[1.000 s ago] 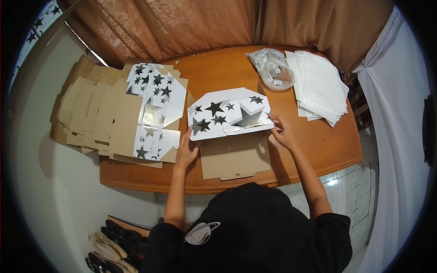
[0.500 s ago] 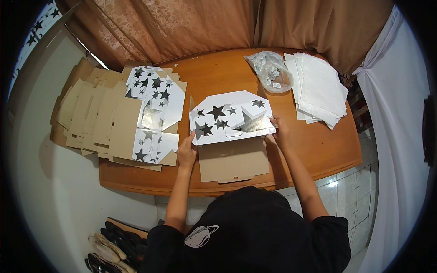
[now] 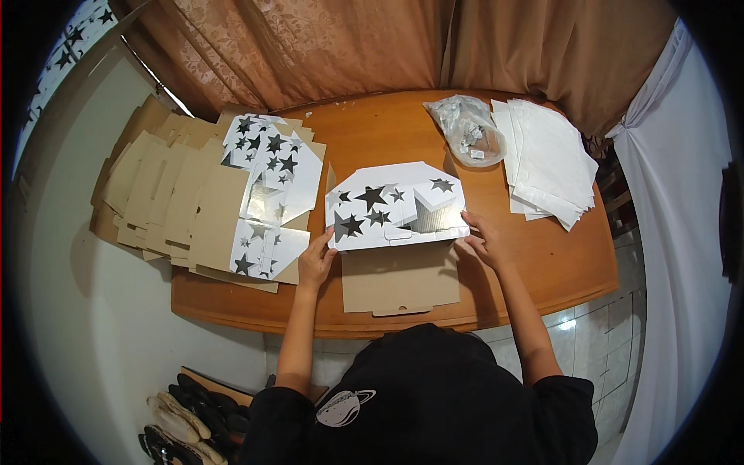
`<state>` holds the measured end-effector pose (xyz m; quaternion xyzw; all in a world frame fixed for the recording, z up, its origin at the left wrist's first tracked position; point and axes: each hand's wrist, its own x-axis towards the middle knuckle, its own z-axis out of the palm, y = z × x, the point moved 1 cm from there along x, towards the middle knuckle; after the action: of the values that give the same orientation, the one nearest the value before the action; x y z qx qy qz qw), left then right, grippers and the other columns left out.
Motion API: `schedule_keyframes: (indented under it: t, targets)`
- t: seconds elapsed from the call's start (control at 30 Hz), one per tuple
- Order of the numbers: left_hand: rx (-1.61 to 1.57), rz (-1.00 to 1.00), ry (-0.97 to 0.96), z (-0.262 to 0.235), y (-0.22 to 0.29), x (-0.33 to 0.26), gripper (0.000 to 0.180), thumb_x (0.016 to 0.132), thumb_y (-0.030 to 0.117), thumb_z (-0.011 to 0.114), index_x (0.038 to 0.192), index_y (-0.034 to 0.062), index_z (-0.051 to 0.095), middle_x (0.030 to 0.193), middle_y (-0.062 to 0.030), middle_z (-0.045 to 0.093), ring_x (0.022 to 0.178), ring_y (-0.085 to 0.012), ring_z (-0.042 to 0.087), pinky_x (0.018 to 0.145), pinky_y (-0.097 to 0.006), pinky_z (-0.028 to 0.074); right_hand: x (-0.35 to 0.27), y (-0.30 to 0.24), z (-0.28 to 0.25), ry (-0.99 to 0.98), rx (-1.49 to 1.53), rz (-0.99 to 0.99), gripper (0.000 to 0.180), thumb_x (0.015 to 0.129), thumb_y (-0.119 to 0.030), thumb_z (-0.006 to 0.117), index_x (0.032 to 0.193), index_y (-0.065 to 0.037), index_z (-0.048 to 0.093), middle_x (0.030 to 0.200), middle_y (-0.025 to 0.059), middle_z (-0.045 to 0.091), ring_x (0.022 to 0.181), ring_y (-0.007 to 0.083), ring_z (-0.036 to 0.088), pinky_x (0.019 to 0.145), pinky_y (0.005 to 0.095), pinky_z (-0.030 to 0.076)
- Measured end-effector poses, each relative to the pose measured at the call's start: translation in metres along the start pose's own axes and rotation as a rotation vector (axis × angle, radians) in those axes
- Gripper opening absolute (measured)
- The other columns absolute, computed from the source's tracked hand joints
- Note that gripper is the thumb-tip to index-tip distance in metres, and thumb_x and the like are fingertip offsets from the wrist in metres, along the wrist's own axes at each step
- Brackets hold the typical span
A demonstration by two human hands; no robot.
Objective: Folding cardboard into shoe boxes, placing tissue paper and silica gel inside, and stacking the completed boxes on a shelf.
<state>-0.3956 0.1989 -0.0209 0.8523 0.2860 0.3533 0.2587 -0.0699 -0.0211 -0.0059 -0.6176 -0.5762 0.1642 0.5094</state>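
Note:
A partly folded cardboard box (image 3: 395, 203), white with black and silver stars on its printed face, is in front of me on the wooden table. Its plain brown flap (image 3: 400, 280) extends toward me, with a small notch at the near edge. My left hand (image 3: 315, 257) is closed on the left front corner, thumb and fingers at the edge. At the opposite end, my right hand (image 3: 487, 240) has its fingers bent around the right side. The fingertips behind the box walls are hidden.
Flat brown cardboard blanks (image 3: 174, 194) are piled on the left, a star-printed one (image 3: 267, 198) on top. At the back right lie a clear plastic bag (image 3: 469, 132) with small items and a stack of white sheets (image 3: 549, 159). Brown curtains (image 3: 356, 46) hang behind the table.
The right hand's fingers have shifted and loosened slightly at the box's right side. The box stays in nearly the same place; the whole view has moved a little.

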Motion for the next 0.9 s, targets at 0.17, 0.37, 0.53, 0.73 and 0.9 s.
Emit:
schedule_keyframes:
  t: [0.17,0.37,0.53,0.73,0.9]
  targets:
    - [0.060,0.011,0.070,0.009,0.000,0.000,0.039,0.077,0.021,0.067,0.113,0.0089,0.056,0.096,-0.0128,0.063,0.075,-0.0237,0.063,0.063,-0.030,0.050,-0.004,0.004,0.006,0.091,0.033,0.168,0.043,0.079,-0.010,0.064,0.119,-0.007,0.050,0.116,0.0105,0.055,0.103,0.0209,0.056,0.084,0.0319,0.049]
    - [0.035,0.000,0.081,0.014,-0.007,0.000,0.035,0.077,0.005,0.065,0.111,0.0065,0.057,0.101,-0.0147,0.063,0.081,-0.0229,0.065,0.068,-0.029,0.051,0.000,0.015,0.017,0.239,-0.140,0.013,0.036,0.076,-0.002,0.065,0.111,-0.004,0.055,0.105,0.0123,0.060,0.093,0.0212,0.061,0.075,0.0299,0.052]
    - [0.208,-0.001,0.203,0.021,-0.018,-0.003,0.034,0.076,0.002,0.064,0.110,0.0075,0.057,0.097,-0.0132,0.064,0.079,-0.0221,0.064,0.066,-0.029,0.051,0.008,0.010,0.032,0.345,-0.245,-0.126,0.033,0.075,0.004,0.063,0.107,-0.004,0.057,0.102,0.0135,0.061,0.091,0.0224,0.062,0.073,0.0298,0.052]
    - [0.084,0.054,0.196,0.018,-0.013,0.000,0.031,0.078,0.006,0.064,0.108,0.0055,0.057,0.102,-0.0161,0.062,0.081,-0.0235,0.063,0.067,-0.030,0.051,0.008,0.005,0.034,0.352,-0.111,-0.021,0.034,0.077,0.003,0.061,0.109,-0.003,0.054,0.109,0.0146,0.058,0.097,0.0235,0.059,0.077,0.0301,0.052]
    - [-0.038,-0.040,0.173,0.015,0.007,0.003,0.029,0.078,0.011,0.065,0.105,0.0024,0.058,0.109,-0.0180,0.058,0.089,-0.0267,0.061,0.071,-0.032,0.050,-0.003,-0.003,0.035,0.357,0.073,0.081,0.038,0.078,-0.006,0.063,0.115,-0.004,0.051,0.112,0.0165,0.055,0.099,0.0244,0.058,0.079,0.0282,0.050]
